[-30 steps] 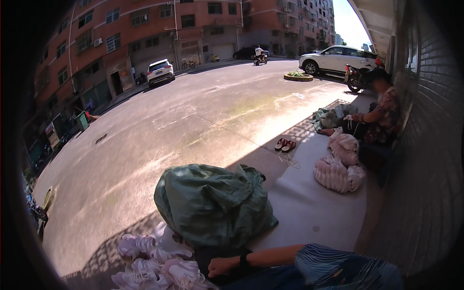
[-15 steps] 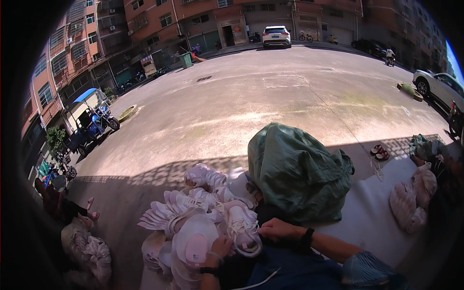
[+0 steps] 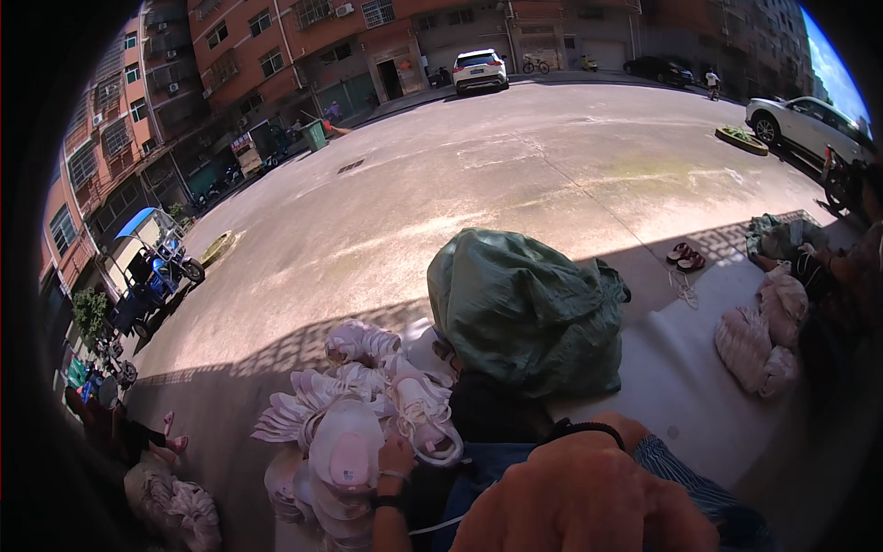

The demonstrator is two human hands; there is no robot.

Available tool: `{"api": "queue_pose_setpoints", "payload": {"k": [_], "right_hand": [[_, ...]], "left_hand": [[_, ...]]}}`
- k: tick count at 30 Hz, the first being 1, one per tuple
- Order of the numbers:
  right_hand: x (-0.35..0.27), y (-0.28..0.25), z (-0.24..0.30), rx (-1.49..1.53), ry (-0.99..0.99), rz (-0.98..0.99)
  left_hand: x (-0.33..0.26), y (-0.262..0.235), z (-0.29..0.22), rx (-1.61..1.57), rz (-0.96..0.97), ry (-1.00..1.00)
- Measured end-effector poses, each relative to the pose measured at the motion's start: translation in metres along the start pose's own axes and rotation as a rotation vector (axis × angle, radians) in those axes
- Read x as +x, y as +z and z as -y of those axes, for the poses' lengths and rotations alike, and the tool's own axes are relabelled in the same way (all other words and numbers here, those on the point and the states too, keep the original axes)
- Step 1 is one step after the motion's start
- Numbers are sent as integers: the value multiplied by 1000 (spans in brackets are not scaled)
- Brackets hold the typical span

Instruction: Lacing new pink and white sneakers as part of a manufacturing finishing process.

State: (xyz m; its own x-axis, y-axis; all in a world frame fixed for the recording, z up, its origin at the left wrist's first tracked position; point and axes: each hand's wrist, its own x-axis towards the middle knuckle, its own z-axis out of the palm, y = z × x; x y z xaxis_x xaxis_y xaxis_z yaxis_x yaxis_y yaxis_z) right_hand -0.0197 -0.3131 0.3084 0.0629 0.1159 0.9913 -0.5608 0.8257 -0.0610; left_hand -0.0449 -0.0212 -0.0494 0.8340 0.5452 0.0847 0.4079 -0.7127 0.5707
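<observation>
A white and pink sneaker upper (image 3: 425, 416) with white laces lies tilted at the right side of a pile. My left hand (image 3: 396, 457) grips its near left edge; the fingertips are partly hidden. Close to the camera, large and blurred, my right hand (image 3: 589, 501) is raised with its fingers curled in. Whatever those fingers hold is hidden beneath the hand. Left of my left hand sits a stack of pale sneaker pieces, the top one bearing a pink insole-shaped patch (image 3: 349, 458). More nested uppers (image 3: 299, 405) fan out behind it.
A full green sack (image 3: 524, 313) stands ahead of my lap. Pale bundles (image 3: 763, 331) lie at right beside another person, with red sandals (image 3: 685, 257) beyond. Another bundle (image 3: 175, 501) is at lower left. A blue three-wheeler (image 3: 156, 262) and white cars (image 3: 480, 71) stand farther off.
My right hand has left the sneaker upper and come up toward the camera. My left hand stays at the upper's edge. The whole view has shifted, moving the scene leftward.
</observation>
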Motion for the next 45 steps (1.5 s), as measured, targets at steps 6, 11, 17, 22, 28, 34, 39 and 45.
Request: {"api": "queue_pose_setpoints", "payload": {"k": [6, 11, 17, 22, 28, 34, 39, 45], "right_hand": [[9, 43, 3, -17, -59, -17], [12, 40, 0, -38, -57, 48], [20, 42, -13, 76, -169, -113], [16, 49, -11, 161, -101, -174], [29, 31, -7, 273, -5, 115], [26, 34, 3, 222, 91, 67], [19, 32, 0, 246, 182, 93], [21, 31, -4, 211, 137, 78]], "left_hand": [[-15, -4, -21, -95, -17, 64], [0, -32, -30, -319, 335, -203], [18, 11, 41, -584, 437, -298], [23, 9, 25, -517, 447, -368], [25, 13, 37, -553, 459, -345], [17, 1, 7, -485, 409, -340], [16, 5, 25, -514, 398, -314], [16, 2, 10, -502, 390, -324]]}}
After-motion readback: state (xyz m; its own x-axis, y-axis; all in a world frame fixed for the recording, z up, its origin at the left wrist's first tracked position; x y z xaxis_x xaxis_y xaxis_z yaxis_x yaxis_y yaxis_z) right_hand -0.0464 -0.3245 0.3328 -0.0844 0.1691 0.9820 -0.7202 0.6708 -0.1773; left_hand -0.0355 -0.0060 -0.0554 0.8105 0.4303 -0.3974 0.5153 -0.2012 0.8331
